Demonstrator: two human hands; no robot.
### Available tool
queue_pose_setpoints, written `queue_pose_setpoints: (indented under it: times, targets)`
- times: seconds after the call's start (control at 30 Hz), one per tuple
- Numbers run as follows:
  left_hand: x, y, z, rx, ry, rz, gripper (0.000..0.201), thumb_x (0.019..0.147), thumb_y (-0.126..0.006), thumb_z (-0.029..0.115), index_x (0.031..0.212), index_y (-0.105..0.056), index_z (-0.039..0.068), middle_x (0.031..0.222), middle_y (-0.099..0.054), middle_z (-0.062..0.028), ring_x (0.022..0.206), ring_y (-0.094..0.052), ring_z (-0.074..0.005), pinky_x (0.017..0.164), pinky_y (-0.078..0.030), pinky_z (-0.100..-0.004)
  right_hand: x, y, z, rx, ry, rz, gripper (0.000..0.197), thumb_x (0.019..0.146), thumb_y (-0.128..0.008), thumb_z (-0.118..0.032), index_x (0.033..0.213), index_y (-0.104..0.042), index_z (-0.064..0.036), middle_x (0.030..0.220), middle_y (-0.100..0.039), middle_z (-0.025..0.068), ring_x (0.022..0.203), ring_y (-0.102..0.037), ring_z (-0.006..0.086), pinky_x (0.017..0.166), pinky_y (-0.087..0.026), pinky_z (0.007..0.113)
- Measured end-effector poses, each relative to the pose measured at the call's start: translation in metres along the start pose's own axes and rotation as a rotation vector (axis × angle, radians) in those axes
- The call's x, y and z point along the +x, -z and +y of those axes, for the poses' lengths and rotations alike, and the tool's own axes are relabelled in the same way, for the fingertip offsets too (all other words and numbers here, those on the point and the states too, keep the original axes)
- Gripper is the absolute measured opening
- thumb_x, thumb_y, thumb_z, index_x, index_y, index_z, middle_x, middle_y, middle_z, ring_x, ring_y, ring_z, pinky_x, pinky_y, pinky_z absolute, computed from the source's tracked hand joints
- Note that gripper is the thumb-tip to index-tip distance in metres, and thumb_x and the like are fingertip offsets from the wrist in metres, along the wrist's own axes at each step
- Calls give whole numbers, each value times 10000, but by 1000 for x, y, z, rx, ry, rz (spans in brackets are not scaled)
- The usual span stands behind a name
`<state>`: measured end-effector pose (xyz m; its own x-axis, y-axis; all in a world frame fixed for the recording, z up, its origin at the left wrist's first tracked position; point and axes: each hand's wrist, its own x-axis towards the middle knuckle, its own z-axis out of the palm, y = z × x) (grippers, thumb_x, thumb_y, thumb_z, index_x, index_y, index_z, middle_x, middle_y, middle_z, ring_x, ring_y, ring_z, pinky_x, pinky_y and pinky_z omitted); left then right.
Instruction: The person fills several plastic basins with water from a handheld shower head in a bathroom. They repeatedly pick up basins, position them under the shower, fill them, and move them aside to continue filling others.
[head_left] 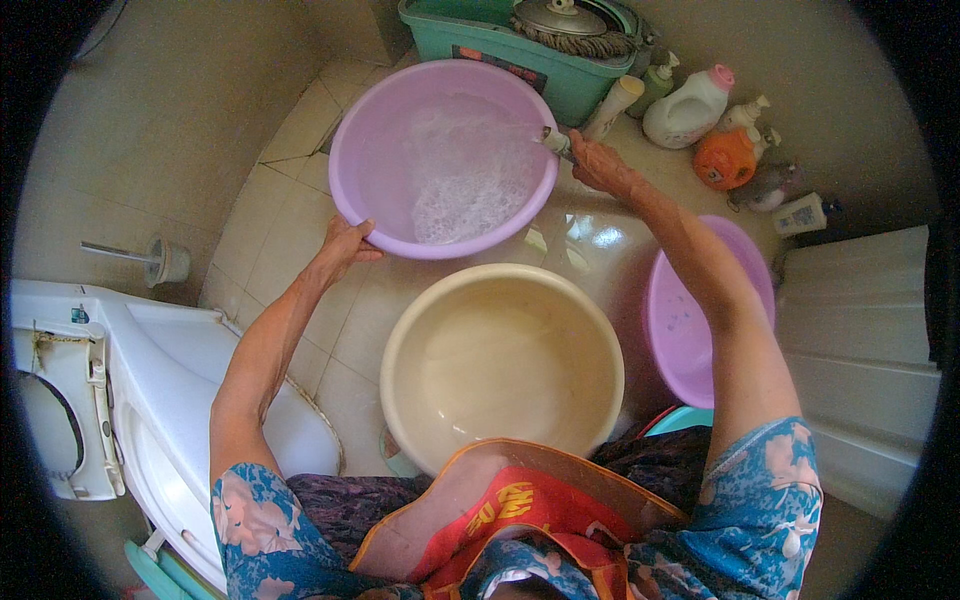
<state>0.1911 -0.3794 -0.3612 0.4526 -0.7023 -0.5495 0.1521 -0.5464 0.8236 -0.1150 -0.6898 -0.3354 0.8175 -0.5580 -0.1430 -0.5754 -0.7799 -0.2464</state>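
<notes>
The right hand (600, 165) was closed around a nozzle (556, 143), fingers wrapped with no visible gap, while the left hand (348, 242) pinched the near left rim of a purple basin (372, 150), its digits parted only by the rim's thickness. The basin lay directly left of the right hand and ahead and to the right of the left one; the nozzle's long axis ran from the fist up and leftward, its tip just at the basin's right rim, aimed inward. Of the two hands, the left was the one touching the basin; the right stood just outside the rim, and whether the nozzle touched it, I could not tell. Inside lay water with one patch of foam (470, 205), toward the near side. Counted outward, there were two hands, one nozzle, and one cream tub (500, 350) between the forearms, nearer the body, with no foam in it. A second purple basin (680, 340) sat under the right forearm, with one teal rim (685, 420) just below it. Beyond the first basin stood one green bin (430, 38), and right of that at least seven bottles (685, 112) along the wall.
</notes>
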Motion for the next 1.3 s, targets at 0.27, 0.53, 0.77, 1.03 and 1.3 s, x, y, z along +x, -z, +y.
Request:
queue_pose_setpoints:
  times: [0.27,0.53,0.77,1.03,1.3]
  targets:
    - [-2,0,2,21,-9,1,335,916,-483,136,1188,-396,-40,970,-597,-189,742,-644,-241,588,-577,-325,-1,2,-1,-38,48,44,417,721,-566,-41,1068,-349,36,854,-580,272,808,-590,434,681,-473,501]
    - [0,1,-1,10,-19,-10,348,918,-484,150,1175,-413,-73,967,-600,-196,756,-642,-252,608,-576,-341,-3,4,-4,10,-9,4,315,774,-543,-37,1039,-376,-4,966,-572,250,933,-561,422,748,-440,521]
    - [0,0,-2,-8,-32,22,336,914,-491,151,1143,-427,-86,963,-598,-207,762,-642,-264,612,-578,-348,-2,5,-6,4,-25,-7,284,784,-506,-29,1039,-384,0,961,-576,256,912,-571,425,738,-442,525]
    - [1,0,-1,-8,-2,27,329,911,-492,149,1116,-428,-100,937,-599,-211,743,-643,-268,604,-578,-358,-4,8,-10,8,-49,-16,301,782,-513,-29,1056,-390,3,955,-584,260,912,-577,422,739,-449,526]
    - [-1,-1,0,4,-19,38,321,908,-499,157,1102,-429,-89,930,-600,-207,740,-642,-259,592,-576,-350,-4,9,-11,10,-67,-35,341,768,-550,-28,1064,-382,-9,981,-576,253,928,-569,424,747,-448,530]
